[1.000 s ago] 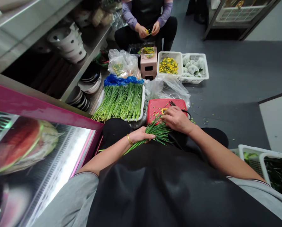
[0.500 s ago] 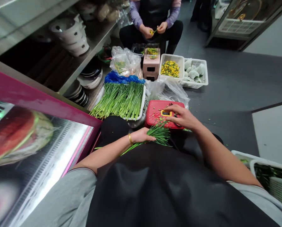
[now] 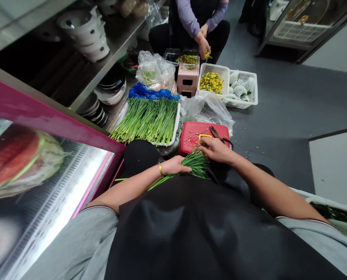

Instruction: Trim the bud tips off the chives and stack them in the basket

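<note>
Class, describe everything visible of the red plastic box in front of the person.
The red plastic box has rounded corners, a textured top and a yellow handle. It lies flat. Dark-handled metal scissors rest on top, their handles past its right edge, among small green scraps. The right hand and thin green stalks partly hide its near side.

a loose bunch of slender green stems [image 3: 197, 163] fans out, lying roughly sideways.

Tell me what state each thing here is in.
Left hand: closed on stem bunch
Stem bunch: held, ends fanned
Right hand: at bunch, grip unclear
Scissors: resting on red box
Red box: strewn with scraps
Stem tray: heaped
Flower basket: uncovered
Watermelon: cut open
Lower-shelf bowls: stacked
</note>
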`<state>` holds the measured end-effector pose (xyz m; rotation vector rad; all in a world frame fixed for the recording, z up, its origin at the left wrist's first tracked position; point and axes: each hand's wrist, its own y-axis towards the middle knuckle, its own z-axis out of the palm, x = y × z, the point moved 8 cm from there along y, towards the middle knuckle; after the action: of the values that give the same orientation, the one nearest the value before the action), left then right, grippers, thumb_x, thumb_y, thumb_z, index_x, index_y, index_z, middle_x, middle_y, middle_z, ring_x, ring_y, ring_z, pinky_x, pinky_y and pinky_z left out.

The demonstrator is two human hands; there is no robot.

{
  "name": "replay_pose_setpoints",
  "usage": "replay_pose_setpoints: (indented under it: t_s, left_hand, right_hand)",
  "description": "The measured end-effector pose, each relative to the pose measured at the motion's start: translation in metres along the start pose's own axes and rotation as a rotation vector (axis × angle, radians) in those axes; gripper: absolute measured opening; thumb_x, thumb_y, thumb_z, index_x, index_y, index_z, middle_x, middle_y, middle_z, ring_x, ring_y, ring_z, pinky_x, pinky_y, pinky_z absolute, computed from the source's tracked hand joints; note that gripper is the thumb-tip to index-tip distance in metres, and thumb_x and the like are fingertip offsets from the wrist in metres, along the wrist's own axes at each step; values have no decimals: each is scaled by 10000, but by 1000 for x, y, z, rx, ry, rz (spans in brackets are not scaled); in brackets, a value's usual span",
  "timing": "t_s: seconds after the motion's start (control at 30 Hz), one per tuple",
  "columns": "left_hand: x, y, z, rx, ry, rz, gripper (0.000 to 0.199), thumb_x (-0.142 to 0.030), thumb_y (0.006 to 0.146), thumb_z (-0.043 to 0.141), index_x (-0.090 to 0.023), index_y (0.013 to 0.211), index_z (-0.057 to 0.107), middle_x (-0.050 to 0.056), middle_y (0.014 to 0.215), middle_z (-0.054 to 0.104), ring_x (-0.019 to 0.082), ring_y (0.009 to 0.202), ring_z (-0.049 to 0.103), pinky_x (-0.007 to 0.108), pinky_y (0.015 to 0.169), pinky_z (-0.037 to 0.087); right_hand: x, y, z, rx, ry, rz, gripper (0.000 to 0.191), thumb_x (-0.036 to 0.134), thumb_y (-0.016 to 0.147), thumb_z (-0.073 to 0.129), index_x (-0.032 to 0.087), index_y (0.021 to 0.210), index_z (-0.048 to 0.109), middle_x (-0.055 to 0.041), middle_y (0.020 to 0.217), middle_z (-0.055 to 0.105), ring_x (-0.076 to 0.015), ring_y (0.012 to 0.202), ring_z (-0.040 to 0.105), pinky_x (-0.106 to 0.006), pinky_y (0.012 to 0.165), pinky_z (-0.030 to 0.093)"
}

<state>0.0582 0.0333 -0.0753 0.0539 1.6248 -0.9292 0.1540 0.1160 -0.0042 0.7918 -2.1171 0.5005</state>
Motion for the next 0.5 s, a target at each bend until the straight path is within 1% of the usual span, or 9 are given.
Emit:
replay_pose_setpoints:
  t_s: [0.1,0.13,0.17,0.2,0.27,0.3,0.37,0.43,0.5]
  left_hand:
    - [2,1,0,1,8,4,365,-424,605,729,-145,573,496,-62,463,452,54,430,373,200,437,277]
    - [2,1,0,2,9,4,360,-417,603,733,-142,570,503,-61,466,455,53,436,373,201,442,277]
    - [3,1,-1,2,7,5,354,-410,602,735,-139,567,509,-61,467,457,53,443,374,201,448,278]
    - [4,2,-1,4,4,6,348,-403,602,736,-137,566,514,-61,469,460,53,450,376,200,454,282]
    - [5,3,-1,10,1,10,340,-394,604,735,-134,563,518,-63,468,460,52,459,378,199,462,286]
    - [5,3,0,13,5,10,340,-393,604,734,-134,561,518,-65,465,458,51,458,374,198,462,286]
    - [5,4,0,12,12,11,346,-397,599,733,-136,556,510,-70,460,453,47,446,361,198,457,279]
    - [4,4,1,13,12,11,355,-407,596,732,-142,556,498,-74,454,448,46,433,355,199,451,276]
    - [4,4,3,26,9,3,363,-419,593,731,-147,559,492,-75,451,447,49,425,361,203,450,280]
  right_hand:
    - [-23,-10,-23,-355,585,45,283,472,764,592,197,729,540,9,617,539,-121,578,512,-269,605,438]
    - [-30,-16,-31,-422,714,50,335,531,745,606,202,717,548,16,601,533,-124,580,523,-278,612,450]
    - [-33,-20,-36,-421,773,50,377,575,728,614,203,694,563,12,591,537,-133,592,541,-293,628,463]
    - [-33,-23,-40,-361,755,47,406,601,721,617,200,668,587,1,593,553,-146,615,562,-310,652,473]
    - [-25,-27,-43,-218,538,33,423,600,743,609,193,632,645,-36,648,609,-169,681,594,-337,713,479]
    - [-19,-27,-43,-188,384,15,408,577,757,610,192,637,674,-51,696,631,-176,717,600,-341,740,474]
    - [-5,-25,-41,-199,83,-53,327,499,780,628,199,686,720,-64,775,643,-176,765,587,-334,766,454]
    - [10,-16,-24,-138,-146,-127,238,410,796,642,200,744,741,-69,792,629,-180,787,565,-326,760,431]
    - [17,-5,2,10,-320,-165,174,331,807,645,190,785,746,-71,781,614,-183,792,547,-318,751,406]
